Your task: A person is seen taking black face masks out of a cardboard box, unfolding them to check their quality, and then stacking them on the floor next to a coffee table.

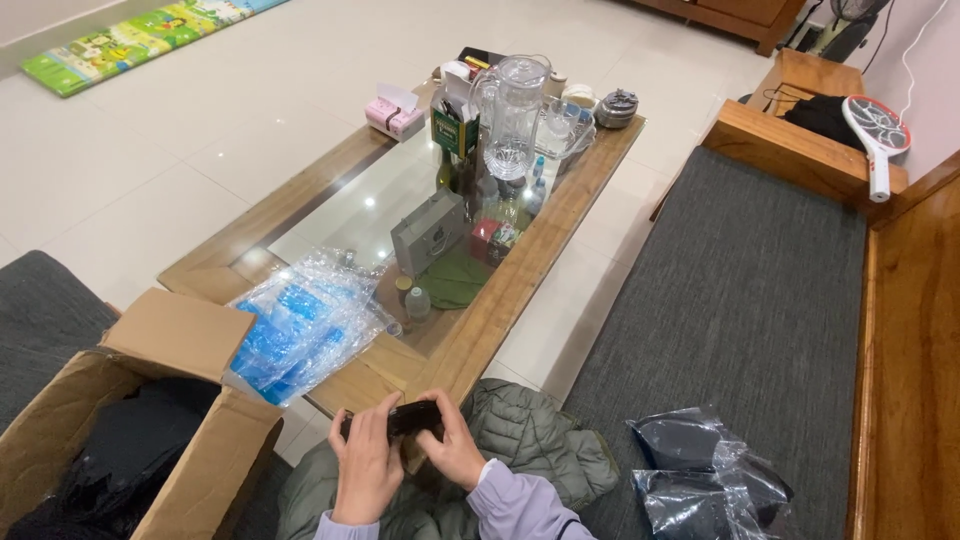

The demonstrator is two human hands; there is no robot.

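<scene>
Both hands meet low in the view, over a lap covered by a quilted olive-green jacket (520, 440), just before the near corner of the long wooden coffee table with a glass top (500, 300). The left hand (368, 468) and the right hand (452, 447) close their fingers round the two ends of a small black glossy object (408, 417), held level between them; what it is cannot be told.

Left of the table's near corner an open brown cardboard box (150, 420) stands with its flaps up and dark, black-wrapped goods inside. On the table's near end, touching the box flap, lies a heap of clear plastic bags with blue contents (300, 325). Further along the table stand a grey boxy case (428, 232), a small red printed carton (487, 238) beside it, a tall clear plastic jug (515, 115), a dark green carton with a label (455, 130) and, at the far left edge, a pink tissue box (393, 118).

Right of the table runs a wooden bench with a grey cushion (750, 300); on its near end lie clear plastic bags holding black items (700, 470), and on its far armrest rests a white and red racket-shaped swatter (875, 135)
</scene>
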